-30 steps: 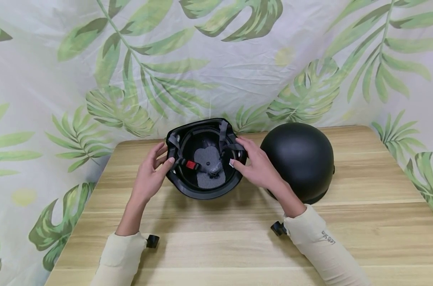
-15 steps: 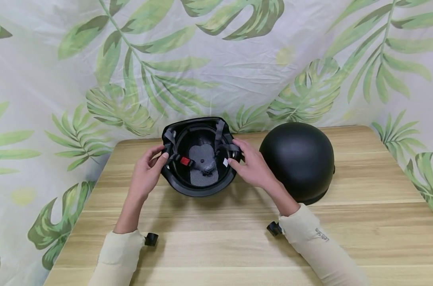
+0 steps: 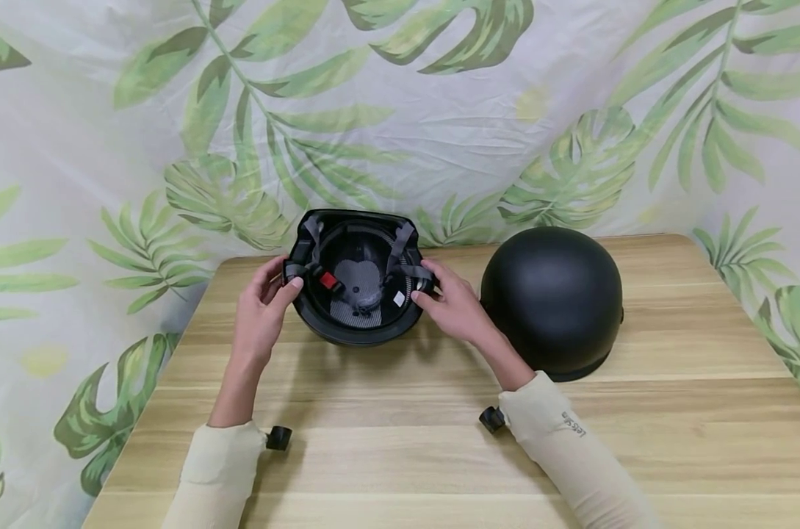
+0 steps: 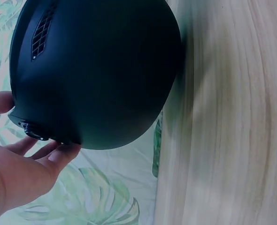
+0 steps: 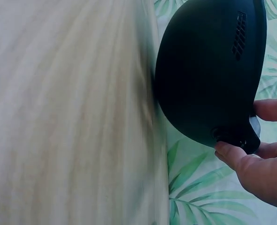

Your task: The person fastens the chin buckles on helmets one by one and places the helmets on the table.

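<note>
A black helmet (image 3: 356, 334) is upside down near the back of the table, its padded inside facing up. Grey straps and a red buckle (image 3: 328, 281) lie within it, beside a small white label (image 3: 399, 298). My left hand (image 3: 262, 308) grips its left rim, thumb inside and fingers on the outer shell. On the opposite rim my right hand (image 3: 455, 303) holds it the same way. In the left wrist view the smooth outer shell (image 4: 105, 75) shows a mesh vent, with fingertips by the edge. The right wrist view shows the shell (image 5: 204, 75) close to the tabletop.
A second black helmet (image 3: 552, 301) sits dome up on the wooden table (image 3: 386, 455), just right of my right forearm. A leaf-print cloth (image 3: 439, 132) hangs behind the table's back edge. Small black devices (image 3: 279, 438) stick out at both cuffs.
The held helmet has moved left and slightly back, both hands going with it. Its inside has turned a little, so the white label shows clear of the right thumb. The second helmet stays put.
</note>
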Demonstrator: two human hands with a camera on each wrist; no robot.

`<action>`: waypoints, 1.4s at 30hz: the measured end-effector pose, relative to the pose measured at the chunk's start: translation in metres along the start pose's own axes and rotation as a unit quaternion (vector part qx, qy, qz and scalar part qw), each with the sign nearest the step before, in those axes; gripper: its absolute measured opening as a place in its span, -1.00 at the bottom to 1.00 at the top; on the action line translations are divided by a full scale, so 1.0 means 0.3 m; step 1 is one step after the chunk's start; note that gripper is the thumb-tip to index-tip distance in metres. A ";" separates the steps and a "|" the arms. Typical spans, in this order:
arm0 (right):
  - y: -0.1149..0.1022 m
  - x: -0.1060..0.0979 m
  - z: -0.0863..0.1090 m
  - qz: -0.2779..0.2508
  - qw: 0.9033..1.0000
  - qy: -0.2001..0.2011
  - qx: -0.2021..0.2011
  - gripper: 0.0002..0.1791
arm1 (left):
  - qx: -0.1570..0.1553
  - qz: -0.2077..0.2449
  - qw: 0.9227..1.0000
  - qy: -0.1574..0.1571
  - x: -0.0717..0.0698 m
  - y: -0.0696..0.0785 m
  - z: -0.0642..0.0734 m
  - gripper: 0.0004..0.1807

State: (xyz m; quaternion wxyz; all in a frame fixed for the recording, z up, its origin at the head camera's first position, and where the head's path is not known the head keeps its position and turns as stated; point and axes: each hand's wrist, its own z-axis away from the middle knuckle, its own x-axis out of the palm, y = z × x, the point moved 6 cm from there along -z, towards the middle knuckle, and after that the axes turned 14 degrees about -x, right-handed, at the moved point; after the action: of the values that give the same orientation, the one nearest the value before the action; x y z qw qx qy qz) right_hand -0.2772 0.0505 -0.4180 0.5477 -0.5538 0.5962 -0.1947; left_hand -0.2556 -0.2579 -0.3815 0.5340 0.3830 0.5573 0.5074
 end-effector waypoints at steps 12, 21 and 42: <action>0.023 -0.004 0.012 -0.014 1.000 0.001 0.021 -0.24 | 0.006 0.083 0.992 -0.098 0.024 -0.012 -0.004 -0.33; 0.045 0.009 0.013 0.000 1.000 -0.005 0.031 -0.26 | 0.007 0.118 0.981 -0.156 0.038 -0.031 -0.010 -0.35; 0.042 0.042 0.020 0.039 0.997 -0.048 0.040 -0.25 | 0.059 -0.059 0.995 -0.050 0.023 0.053 0.024 -0.42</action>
State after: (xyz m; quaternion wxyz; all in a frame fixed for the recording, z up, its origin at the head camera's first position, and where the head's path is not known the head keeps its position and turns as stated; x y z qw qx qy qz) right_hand -0.2748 0.0457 -0.4362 0.6044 -0.5165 0.5822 -0.1702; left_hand -0.2511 -0.2470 -0.3669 0.5666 0.4054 0.5803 0.4218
